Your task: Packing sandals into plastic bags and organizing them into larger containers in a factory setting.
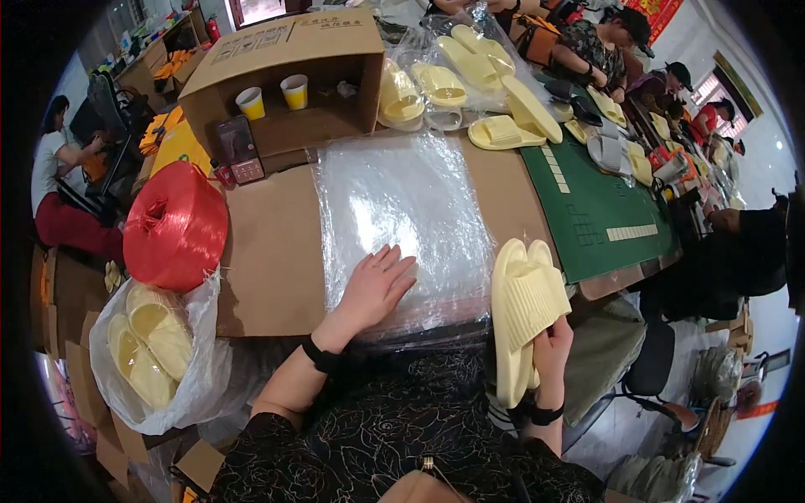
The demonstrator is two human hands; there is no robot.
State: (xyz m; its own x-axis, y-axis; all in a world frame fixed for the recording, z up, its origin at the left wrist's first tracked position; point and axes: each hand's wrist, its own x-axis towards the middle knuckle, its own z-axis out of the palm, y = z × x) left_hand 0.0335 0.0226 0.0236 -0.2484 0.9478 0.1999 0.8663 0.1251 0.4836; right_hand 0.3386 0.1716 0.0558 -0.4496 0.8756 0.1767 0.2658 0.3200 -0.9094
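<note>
My right hand grips a pair of pale yellow slippers, held together at the table's front edge. Its fingers wrap round the slippers' side, partly hidden behind the ribbed strap. My left hand lies flat with fingers stretched out on a stack of clear plastic bags. The bags are spread over the brown cardboard table covering, their near edges by my body.
Far left stand an open cardboard box with yellow-white cups, a phone and a red twine roll. A white bag holds slippers. More slippers lie beside a green mat. Other people work at right.
</note>
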